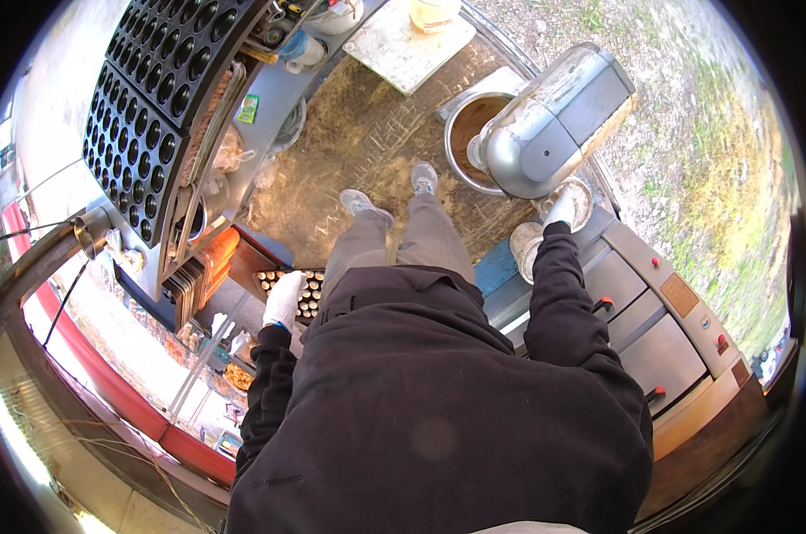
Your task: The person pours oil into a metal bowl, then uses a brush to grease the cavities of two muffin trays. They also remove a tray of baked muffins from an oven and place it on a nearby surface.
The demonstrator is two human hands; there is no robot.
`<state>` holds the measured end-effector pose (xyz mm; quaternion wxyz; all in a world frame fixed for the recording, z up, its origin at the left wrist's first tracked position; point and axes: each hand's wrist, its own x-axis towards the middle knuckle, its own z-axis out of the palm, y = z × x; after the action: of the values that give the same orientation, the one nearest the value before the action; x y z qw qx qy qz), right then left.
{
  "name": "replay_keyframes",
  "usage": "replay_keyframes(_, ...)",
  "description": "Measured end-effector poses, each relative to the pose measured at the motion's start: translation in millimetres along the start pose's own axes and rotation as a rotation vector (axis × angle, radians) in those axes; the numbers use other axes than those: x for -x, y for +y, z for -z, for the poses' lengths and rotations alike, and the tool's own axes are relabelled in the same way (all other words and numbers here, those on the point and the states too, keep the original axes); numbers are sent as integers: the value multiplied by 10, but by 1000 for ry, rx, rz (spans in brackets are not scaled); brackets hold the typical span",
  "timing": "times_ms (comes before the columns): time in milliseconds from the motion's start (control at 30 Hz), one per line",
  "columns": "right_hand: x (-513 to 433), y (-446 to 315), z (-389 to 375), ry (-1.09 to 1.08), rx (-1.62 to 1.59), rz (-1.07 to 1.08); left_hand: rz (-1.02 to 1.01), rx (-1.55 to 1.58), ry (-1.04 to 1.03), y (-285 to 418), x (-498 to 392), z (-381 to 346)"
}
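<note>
My left hand (284,298), in a white knit glove, is at the edge of a dark tray (316,294) filled with rows of small light-coloured pieces; whether its fingers grip the rim cannot be told. White-gloved too, my right hand (561,205) reaches to a round pale tub (582,200) beside the mixer, its fingers hard to make out. A second whitish tub (525,245) stands just below that hand. Ahead of it, a large stand mixer (549,127) leans over a steel bowl (453,143) with a brown mixture inside.
Black multi-cavity moulds (132,157) stand at upper left above a metal counter (269,100). A deck oven with red-tipped handles (656,334) lies at right. Orange trays (219,257) are stacked at left. A white board (383,53) with a yellowish tub (435,15) lies on the worn floor ahead.
</note>
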<state>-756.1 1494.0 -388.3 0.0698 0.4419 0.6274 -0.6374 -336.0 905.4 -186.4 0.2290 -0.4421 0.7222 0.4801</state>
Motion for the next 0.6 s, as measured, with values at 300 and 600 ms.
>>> replay_keyframes(300,1131,-1843,-571,146,86,708,36,210,-11,105,-120,44)
replay_keyframes(600,3997,-1623,-2466,-1021,621,948,-118,781,-58,991,-1,410)
